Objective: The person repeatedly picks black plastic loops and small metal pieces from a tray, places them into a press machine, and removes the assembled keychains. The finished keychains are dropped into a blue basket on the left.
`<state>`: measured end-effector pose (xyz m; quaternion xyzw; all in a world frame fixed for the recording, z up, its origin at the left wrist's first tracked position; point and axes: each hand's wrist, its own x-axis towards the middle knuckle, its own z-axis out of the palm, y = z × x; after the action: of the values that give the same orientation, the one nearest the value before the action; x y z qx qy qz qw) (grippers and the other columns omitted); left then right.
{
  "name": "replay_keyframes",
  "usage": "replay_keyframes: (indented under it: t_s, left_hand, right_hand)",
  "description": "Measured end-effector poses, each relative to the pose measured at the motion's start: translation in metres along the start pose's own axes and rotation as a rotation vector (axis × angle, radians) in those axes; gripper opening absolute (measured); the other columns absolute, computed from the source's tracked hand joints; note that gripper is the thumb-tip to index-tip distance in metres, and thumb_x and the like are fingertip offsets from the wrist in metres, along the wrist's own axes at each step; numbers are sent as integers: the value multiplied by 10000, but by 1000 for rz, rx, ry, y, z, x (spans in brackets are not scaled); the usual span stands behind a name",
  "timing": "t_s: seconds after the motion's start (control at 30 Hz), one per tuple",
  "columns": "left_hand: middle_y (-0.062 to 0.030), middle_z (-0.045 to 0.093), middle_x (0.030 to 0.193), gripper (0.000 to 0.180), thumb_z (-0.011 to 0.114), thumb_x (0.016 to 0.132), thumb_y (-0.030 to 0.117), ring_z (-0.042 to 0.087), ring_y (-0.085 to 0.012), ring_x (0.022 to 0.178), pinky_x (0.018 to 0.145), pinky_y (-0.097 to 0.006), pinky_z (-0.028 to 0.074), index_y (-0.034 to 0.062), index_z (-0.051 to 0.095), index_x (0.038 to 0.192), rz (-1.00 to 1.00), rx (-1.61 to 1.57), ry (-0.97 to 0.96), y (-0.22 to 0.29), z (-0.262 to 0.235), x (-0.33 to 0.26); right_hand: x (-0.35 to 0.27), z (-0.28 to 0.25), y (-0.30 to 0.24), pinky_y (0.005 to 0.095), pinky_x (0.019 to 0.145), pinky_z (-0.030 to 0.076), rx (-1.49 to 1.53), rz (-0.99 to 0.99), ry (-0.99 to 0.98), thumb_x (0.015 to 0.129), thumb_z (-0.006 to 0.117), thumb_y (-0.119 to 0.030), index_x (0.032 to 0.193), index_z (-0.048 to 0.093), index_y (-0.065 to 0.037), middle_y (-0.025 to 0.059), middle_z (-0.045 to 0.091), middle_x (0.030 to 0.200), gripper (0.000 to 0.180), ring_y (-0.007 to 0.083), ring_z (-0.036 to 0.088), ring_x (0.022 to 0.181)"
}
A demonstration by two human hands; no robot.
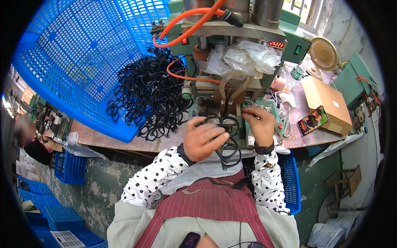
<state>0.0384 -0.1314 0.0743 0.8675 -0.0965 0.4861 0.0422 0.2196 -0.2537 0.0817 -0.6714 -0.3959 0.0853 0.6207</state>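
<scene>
My left hand (201,140) is in front of the green press (233,89), its bent fingers over a black eyeglass frame (229,153) and seemingly gripping it. The thumb side is partly hidden. Just above, another black eyeglass frame (226,122) lies at the press's work spot, under two thin tubes. My right hand (260,125) is beside that spot, thumb and fingertips pinched together; whatever they hold is too small to make out. Beneath the right hand is a tray (250,140) of small clear pieces.
A large blue basket (78,53) tilts at left, spilling a heap of black frames (151,91) onto the table. To the right are scissors (284,127), a phone (313,121) and a cardboard box (326,103). Orange hoses (182,18) loop over the press.
</scene>
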Motion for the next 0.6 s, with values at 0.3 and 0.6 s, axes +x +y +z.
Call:
replay_keyframes:
  t_s: [0.3,0.6]
  left_hand:
    - [-72,654,1030,406,670,735,47,624,-223,853,908,-445,460,56,635,1139,45,-220,-88,8,17,-4]
    - [-128,654,1113,426,620,740,24,631,-277,913,898,-447,461,12,612,1165,131,-335,-22,10,10,5]
  right_hand:
    - [-2,36,-10,274,652,507,158,149,11,704,745,-7,1126,516,10,119,672,999,480,166,685,771]
    - [0,48,-7,272,655,506,275,161,77,698,748,-18,1200,494,-9,75,686,796,563,174,669,741]
